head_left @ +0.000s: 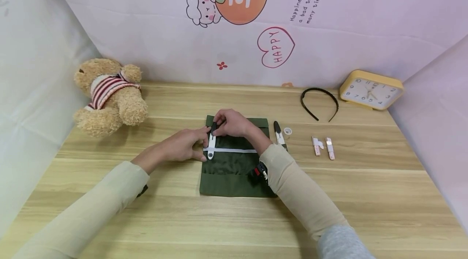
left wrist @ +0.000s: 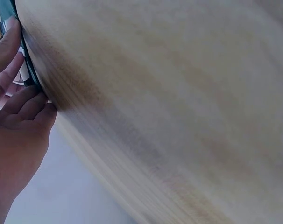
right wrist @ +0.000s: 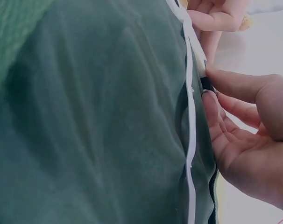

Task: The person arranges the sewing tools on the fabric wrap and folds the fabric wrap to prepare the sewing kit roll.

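At mid-frame, the right hand point(head_left: 233, 123) pinched a black-ended tool point(head_left: 211, 143); the left hand point(head_left: 184, 144), fingers parted, touched green cloth point(head_left: 230, 185). Only the head view's right side showed a clock point(head_left: 371, 90).

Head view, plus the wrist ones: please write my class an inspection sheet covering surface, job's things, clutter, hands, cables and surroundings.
Surface: wood-grain table.
Job's things: green cloth with white strap; white-and-black tool near its left edge; similar tool to its right.
Clutter: teddy bear, headband, clock, white ring, two small pink-and-white strips.
Left hand: at the cloth's left edge, beside the white-and-black tool; grip unclear.
Right hand: pinches that tool's black end.
Cables: nothing seen.
Surroundings: printed backdrop behind the table.
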Demonstrator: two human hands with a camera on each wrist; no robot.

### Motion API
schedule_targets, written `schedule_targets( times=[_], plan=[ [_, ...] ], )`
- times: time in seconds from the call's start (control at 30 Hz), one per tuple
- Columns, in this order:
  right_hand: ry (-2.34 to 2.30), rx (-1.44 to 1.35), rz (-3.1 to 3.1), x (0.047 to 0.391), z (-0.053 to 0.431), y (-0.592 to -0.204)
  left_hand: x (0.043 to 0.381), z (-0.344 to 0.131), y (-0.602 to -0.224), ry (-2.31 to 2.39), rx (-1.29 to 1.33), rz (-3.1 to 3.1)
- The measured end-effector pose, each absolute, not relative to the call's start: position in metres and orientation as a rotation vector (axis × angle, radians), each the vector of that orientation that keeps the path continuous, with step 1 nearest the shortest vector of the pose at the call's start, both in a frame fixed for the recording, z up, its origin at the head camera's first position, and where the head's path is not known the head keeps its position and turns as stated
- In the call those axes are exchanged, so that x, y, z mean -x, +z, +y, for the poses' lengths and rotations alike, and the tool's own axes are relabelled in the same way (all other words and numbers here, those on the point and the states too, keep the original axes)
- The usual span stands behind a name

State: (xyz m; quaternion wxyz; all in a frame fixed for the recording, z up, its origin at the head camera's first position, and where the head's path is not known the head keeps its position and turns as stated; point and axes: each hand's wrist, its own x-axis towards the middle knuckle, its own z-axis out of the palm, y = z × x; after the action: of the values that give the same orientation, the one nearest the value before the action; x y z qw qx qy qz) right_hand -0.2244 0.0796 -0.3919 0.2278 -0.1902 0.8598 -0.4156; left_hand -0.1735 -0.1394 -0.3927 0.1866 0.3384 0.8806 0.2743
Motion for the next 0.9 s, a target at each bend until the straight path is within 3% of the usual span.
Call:
schedule_targets(
  times=[0.9],
  plan=[
    [-1.03, 0.701, 2.332, 0.2232, 0.0813, -0.3919, 0.1731, -0.1397, -0.3925, 0.758, -0.976, 2.494]
  ],
)
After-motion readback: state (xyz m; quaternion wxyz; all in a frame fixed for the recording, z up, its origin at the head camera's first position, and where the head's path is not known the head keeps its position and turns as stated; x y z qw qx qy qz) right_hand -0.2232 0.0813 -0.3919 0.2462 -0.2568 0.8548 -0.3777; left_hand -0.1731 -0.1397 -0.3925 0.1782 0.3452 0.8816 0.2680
